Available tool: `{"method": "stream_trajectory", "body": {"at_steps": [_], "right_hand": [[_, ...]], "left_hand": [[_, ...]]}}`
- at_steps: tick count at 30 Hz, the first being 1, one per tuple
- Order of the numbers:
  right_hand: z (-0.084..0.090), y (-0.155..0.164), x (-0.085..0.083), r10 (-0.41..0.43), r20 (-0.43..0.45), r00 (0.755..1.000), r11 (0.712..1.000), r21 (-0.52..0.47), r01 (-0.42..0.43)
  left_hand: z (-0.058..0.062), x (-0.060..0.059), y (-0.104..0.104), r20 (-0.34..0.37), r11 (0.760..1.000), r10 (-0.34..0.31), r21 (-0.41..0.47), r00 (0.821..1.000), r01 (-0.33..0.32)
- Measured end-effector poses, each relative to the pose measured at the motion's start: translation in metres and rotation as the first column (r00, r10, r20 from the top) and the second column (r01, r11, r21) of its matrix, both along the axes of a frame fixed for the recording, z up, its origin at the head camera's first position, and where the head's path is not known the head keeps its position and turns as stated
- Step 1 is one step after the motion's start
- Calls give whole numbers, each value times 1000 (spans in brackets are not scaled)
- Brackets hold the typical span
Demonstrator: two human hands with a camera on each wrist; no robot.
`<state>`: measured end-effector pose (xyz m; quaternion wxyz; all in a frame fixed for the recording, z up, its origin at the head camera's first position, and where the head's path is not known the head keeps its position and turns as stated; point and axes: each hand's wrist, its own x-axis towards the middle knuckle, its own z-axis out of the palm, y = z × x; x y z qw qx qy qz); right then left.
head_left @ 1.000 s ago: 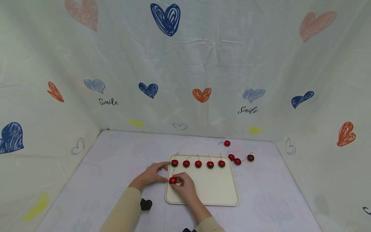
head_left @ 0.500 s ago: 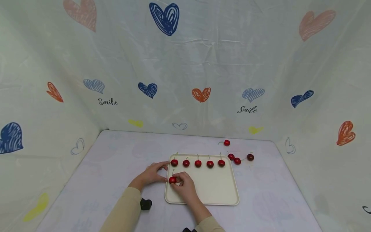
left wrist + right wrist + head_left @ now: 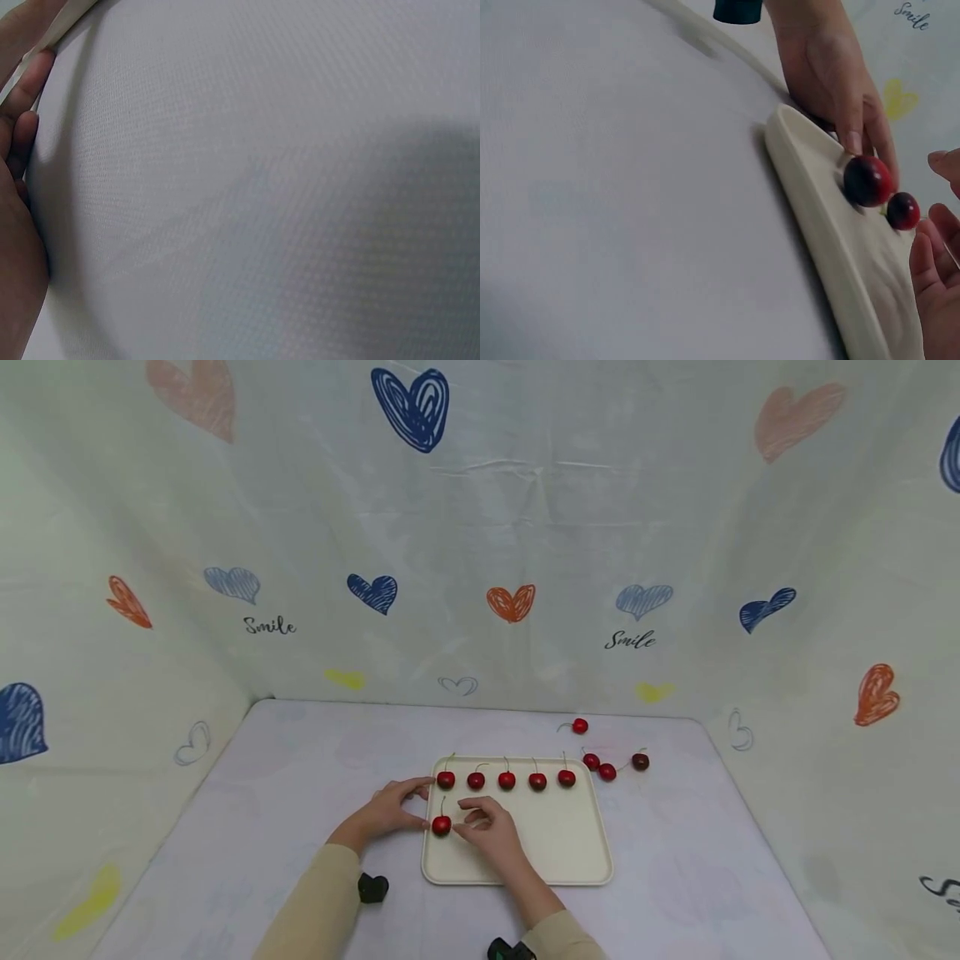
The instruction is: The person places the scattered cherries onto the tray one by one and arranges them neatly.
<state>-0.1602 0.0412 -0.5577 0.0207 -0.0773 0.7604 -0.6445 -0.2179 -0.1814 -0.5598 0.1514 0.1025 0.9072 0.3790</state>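
A cream rectangular tray (image 3: 536,856) lies on the table. Along its far side runs a row of several red cherries (image 3: 507,780), stems pointing away from me. One more cherry (image 3: 442,825) stands nearer me at the tray's left side, stem up. My left hand (image 3: 381,817) rests at the left rim, thumb and index finger spread along it; in the left wrist view its fingers (image 3: 31,81) show at the edge. Just right of the near cherry is my right hand (image 3: 492,837), thumb and fingers parted with nothing between them. The right wrist view shows a gap between that cherry (image 3: 868,181) and the right hand.
Several loose cherries lie on the table beyond the tray's far right corner, among them a dark one (image 3: 640,762) and a red one (image 3: 580,726) farther back. Black wrist devices (image 3: 372,887) sit by both sleeves. A heart-printed curtain (image 3: 450,527) hangs behind the table.
My right hand has let go of the near cherry and moved slightly right, its fingers parting. The cherry stays at the tray's left side. My left hand keeps its place at the rim.
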Motion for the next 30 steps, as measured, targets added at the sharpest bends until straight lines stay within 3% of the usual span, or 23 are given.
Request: {"method": "stream_trajectory", "body": {"at_steps": [3, 6, 12, 17, 22, 30], "right_hand": [[22, 16, 3, 39, 42, 998, 999, -31, -38], [34, 35, 6, 72, 44, 996, 997, -19, -71], [25, 73, 2, 61, 81, 995, 997, 51, -65], [4, 103, -4, -21, 65, 998, 993, 115, 13], [0, 134, -5, -132, 21, 991, 983, 134, 128], [3, 175, -14, -334, 64, 940, 932, 169, 319]], "left_hand": [[1, 1, 0, 15, 1000, 13, 6, 1000, -13], [0, 1, -1, 12, 1000, 8, 20, 1000, -9], [-1, 2, -2, 7, 1000, 6, 30, 1000, -6], [-3, 2, -4, -9, 1000, -7, 27, 1000, 7], [-3, 2, -3, -22, 999, -17, 36, 1000, 18], [-1, 1, -2, -16, 1000, -14, 27, 1000, 14]]}}
